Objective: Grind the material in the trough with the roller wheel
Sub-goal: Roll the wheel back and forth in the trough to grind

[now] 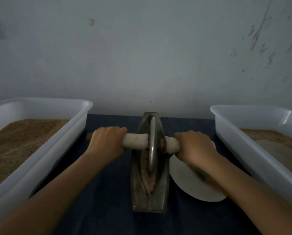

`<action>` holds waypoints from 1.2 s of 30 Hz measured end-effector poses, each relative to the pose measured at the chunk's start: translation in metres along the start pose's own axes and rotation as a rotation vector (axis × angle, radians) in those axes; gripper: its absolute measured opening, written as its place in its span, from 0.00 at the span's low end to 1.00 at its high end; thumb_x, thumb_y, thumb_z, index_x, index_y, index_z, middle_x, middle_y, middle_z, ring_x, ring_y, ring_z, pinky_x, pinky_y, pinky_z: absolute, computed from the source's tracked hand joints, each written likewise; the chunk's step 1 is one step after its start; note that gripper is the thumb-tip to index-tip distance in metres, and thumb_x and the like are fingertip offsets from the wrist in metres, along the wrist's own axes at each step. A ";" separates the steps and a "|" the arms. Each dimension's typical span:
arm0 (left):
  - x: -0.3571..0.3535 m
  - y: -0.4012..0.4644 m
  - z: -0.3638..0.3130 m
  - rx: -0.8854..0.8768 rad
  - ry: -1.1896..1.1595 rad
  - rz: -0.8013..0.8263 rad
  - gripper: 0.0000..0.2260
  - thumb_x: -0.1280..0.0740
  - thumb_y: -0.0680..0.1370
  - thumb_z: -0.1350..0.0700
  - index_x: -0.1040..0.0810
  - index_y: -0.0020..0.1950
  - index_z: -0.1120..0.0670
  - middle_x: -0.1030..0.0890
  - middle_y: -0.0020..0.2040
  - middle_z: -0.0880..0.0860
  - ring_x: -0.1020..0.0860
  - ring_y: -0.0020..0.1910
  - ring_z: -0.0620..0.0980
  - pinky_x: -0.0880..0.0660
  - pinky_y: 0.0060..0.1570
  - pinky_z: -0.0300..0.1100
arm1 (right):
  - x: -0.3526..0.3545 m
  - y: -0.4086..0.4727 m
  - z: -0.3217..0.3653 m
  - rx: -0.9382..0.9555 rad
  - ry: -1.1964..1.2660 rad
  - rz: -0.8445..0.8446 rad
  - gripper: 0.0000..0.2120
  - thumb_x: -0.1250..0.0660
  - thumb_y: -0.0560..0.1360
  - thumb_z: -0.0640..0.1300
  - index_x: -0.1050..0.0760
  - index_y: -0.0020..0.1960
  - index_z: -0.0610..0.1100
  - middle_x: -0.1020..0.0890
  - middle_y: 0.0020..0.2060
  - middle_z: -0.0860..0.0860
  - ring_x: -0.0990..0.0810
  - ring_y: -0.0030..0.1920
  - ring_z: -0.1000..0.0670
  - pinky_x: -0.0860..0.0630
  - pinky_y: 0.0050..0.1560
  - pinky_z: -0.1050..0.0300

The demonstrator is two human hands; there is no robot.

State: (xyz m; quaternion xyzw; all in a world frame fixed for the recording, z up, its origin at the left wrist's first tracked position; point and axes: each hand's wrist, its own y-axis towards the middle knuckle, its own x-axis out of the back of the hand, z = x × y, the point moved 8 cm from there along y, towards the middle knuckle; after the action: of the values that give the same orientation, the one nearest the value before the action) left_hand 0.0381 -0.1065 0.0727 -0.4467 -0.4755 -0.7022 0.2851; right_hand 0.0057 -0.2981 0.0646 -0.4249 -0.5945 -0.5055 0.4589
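— Bare grey wall [142,56] behind, dark cloth [108,192] under your trough [149,199]. Which way does it run?

— Straight away from you. Your wheel [152,143] stands upright mid-trough, its handle [136,141] crosswise; your left hand [106,143] and right hand [195,148] are each wrapped round an end, equally near.

— The material?

— Brownish crumbly powder [149,182] lies along the groove, mostly on your side of the wheel.

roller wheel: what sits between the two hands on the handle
In the head view, the wheel stands upright in the trough, between the left hand and right hand.
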 end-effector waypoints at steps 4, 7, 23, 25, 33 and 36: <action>-0.018 0.025 0.008 0.066 -0.027 0.032 0.08 0.35 0.74 0.49 0.27 0.51 0.50 0.21 0.50 0.50 0.22 0.50 0.51 0.35 0.40 0.41 | -0.003 0.031 -0.005 -0.008 -0.054 -0.036 0.05 0.33 0.71 0.47 0.29 0.45 0.50 0.21 0.46 0.49 0.22 0.46 0.46 0.38 0.37 0.57; -0.023 0.044 0.010 0.088 -0.031 0.041 0.08 0.35 0.75 0.50 0.26 0.52 0.51 0.20 0.51 0.52 0.22 0.51 0.53 0.36 0.42 0.43 | -0.005 0.049 -0.010 -0.022 -0.045 -0.033 0.06 0.34 0.71 0.46 0.31 0.42 0.50 0.21 0.45 0.49 0.23 0.44 0.47 0.40 0.33 0.57; 0.013 -0.018 -0.007 -0.043 -0.021 -0.057 0.11 0.34 0.74 0.46 0.31 0.53 0.46 0.23 0.52 0.44 0.24 0.50 0.43 0.35 0.49 0.36 | -0.003 -0.017 -0.001 0.014 0.025 -0.072 0.08 0.39 0.73 0.50 0.38 0.40 0.54 0.35 0.29 0.57 0.35 0.31 0.54 0.46 0.27 0.61; 0.018 -0.029 -0.008 -0.050 -0.028 -0.046 0.12 0.34 0.74 0.45 0.31 0.54 0.45 0.23 0.53 0.43 0.25 0.52 0.42 0.34 0.52 0.35 | 0.003 -0.031 0.003 0.021 0.003 -0.085 0.08 0.40 0.73 0.50 0.39 0.40 0.54 0.36 0.29 0.56 0.36 0.32 0.54 0.48 0.27 0.61; 0.010 -0.024 0.001 -0.007 -0.062 0.002 0.10 0.34 0.74 0.45 0.31 0.50 0.45 0.23 0.51 0.43 0.24 0.49 0.42 0.36 0.45 0.34 | 0.011 -0.028 0.011 0.047 -0.008 -0.027 0.03 0.39 0.74 0.48 0.34 0.44 0.53 0.26 0.37 0.56 0.31 0.33 0.56 0.48 0.27 0.62; -0.006 -0.004 0.005 0.037 -0.068 0.037 0.08 0.35 0.74 0.47 0.29 0.50 0.48 0.21 0.50 0.46 0.23 0.49 0.46 0.36 0.41 0.36 | 0.009 -0.002 0.009 0.038 -0.065 -0.032 0.06 0.36 0.73 0.48 0.27 0.49 0.50 0.21 0.46 0.51 0.22 0.45 0.48 0.42 0.32 0.59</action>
State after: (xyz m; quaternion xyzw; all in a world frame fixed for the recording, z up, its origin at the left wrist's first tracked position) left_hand 0.0396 -0.1003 0.0660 -0.4736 -0.4893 -0.6724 0.2900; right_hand 0.0006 -0.2893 0.0725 -0.4228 -0.6253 -0.4872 0.4391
